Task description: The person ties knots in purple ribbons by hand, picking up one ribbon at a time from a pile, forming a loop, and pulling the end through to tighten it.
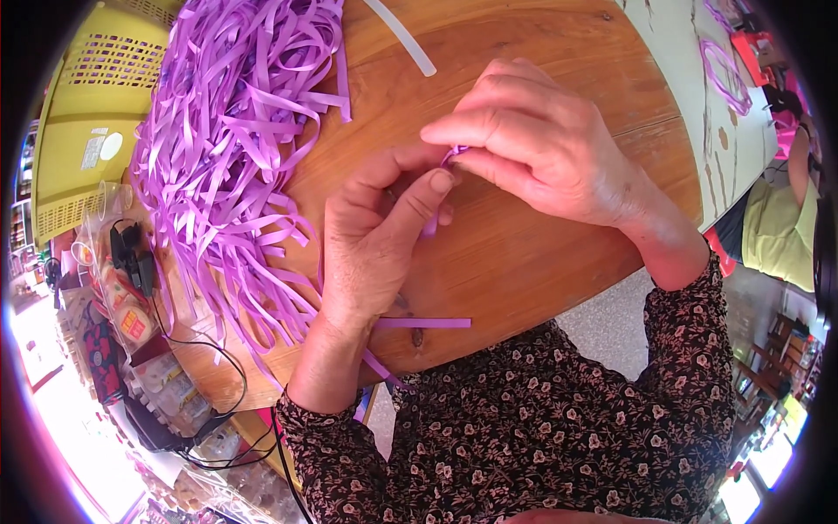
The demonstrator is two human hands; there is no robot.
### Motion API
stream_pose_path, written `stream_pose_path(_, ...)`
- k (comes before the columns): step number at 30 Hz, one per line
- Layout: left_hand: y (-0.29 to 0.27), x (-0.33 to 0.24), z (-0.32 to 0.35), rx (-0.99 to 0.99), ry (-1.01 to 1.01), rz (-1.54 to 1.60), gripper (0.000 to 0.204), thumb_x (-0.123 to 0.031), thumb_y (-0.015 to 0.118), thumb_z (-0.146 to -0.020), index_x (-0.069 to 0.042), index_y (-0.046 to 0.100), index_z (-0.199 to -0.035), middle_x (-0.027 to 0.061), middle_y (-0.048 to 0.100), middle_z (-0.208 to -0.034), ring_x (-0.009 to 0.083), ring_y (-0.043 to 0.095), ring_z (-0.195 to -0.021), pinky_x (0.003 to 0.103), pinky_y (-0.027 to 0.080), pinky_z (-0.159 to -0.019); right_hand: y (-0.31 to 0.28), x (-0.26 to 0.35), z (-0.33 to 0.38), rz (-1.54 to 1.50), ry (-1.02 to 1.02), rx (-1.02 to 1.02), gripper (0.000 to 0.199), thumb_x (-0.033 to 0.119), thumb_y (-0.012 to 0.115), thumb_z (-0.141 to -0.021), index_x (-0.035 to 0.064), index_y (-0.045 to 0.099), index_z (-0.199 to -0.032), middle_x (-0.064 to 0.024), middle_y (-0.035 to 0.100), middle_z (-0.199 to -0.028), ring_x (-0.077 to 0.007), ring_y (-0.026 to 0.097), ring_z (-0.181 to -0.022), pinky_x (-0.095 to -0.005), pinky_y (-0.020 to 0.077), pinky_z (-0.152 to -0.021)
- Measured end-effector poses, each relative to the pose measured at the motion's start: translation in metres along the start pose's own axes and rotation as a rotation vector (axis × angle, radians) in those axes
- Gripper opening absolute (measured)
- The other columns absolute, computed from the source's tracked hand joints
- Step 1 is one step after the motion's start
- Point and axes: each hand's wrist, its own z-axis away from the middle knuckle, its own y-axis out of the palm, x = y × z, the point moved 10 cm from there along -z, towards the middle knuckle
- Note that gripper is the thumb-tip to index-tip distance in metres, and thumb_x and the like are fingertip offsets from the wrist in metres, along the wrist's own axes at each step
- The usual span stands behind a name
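Between my two hands, over the wooden table (pixel 559 262), is a small piece of purple ribbon (pixel 453 155). My left hand (pixel 384 210) pinches it between thumb and index finger, and a short end hangs below the thumb. From the right, my right hand (pixel 541 140) closes thumb and fingertips on the same ribbon; the exact fold or knot is too small to make out. A large heap of purple ribbons (pixel 236 131) lies left of my hands. One loose ribbon strip (pixel 428 323) sticks out to the right of my left wrist.
A yellow perforated basket (pixel 96 131) stands at the far left, behind the heap. A translucent white strip (pixel 403 37) lies at the table's far side. Black cables (pixel 236 375) run along the left edge. A white marbled surface (pixel 698 96) with a purple ribbon loop (pixel 724 79) adjoins on the right.
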Motion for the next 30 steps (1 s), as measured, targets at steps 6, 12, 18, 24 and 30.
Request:
stream_pose_path(6,-0.002,0.001,0.002,-0.021,-0.008,0.117,0.016,-0.003,0.059,-0.09,0.001,0.062,-0.105,0.0038,0.064,-0.087,0.0071,0.056,-0.071,0.018,0.045,-0.064,0.0,-0.007,-0.003,-0.19,0.114,0.019,0.037,0.001,0.075,-0.066,0.0047,0.065,-0.102,-0.0064,0.062,-0.082,-0.0206,0.06,-0.075,-0.0312,0.0492,-0.065)
stream_pose_path(12,-0.004,-0.001,0.006,-0.044,-0.04,0.179,0.013,-0.003,0.058,-0.09,0.0,0.063,-0.102,0.001,0.062,-0.087,0.0053,0.055,-0.076,0.017,0.044,-0.069,-0.003,-0.01,-0.003,-0.233,0.15,0.012,0.035,0.0,0.075,-0.067,0.0025,0.065,-0.101,-0.0081,0.064,-0.085,-0.0216,0.062,-0.077,-0.03,0.0495,-0.066)
stream_pose_path(18,-0.007,-0.01,0.008,-0.073,0.059,0.065,0.013,0.0,0.059,-0.089,0.0,0.062,-0.102,-0.0017,0.061,-0.086,0.003,0.053,-0.078,0.016,0.042,-0.069,-0.01,-0.006,-0.006,-0.256,0.117,-0.013,0.025,-0.003,0.072,-0.071,-0.0005,0.065,-0.095,-0.0091,0.063,-0.082,-0.0217,0.061,-0.074,-0.0294,0.0482,-0.063)
stream_pose_path(24,-0.007,-0.012,0.007,-0.089,0.09,0.036,0.013,0.002,0.06,-0.088,0.001,0.062,-0.1,-0.0034,0.059,-0.082,0.0012,0.05,-0.073,0.015,0.04,-0.065,-0.016,0.005,-0.006,-0.116,0.001,-0.04,0.023,-0.005,0.071,-0.07,-0.001,0.066,-0.092,-0.0087,0.062,-0.079,-0.0205,0.058,-0.069,-0.0293,0.0448,-0.06)
stream_pose_path(30,-0.006,-0.014,0.006,-0.097,0.113,-0.033,0.013,0.002,0.061,-0.087,0.0,0.063,-0.1,-0.0057,0.057,-0.079,-0.0002,0.047,-0.069,0.014,0.038,-0.062,-0.011,0.01,-0.005,-0.026,-0.033,-0.033,0.022,-0.008,0.07,-0.067,0.0,0.065,-0.086,-0.0065,0.061,-0.075,-0.0191,0.057,-0.065,-0.0303,0.042,-0.059)
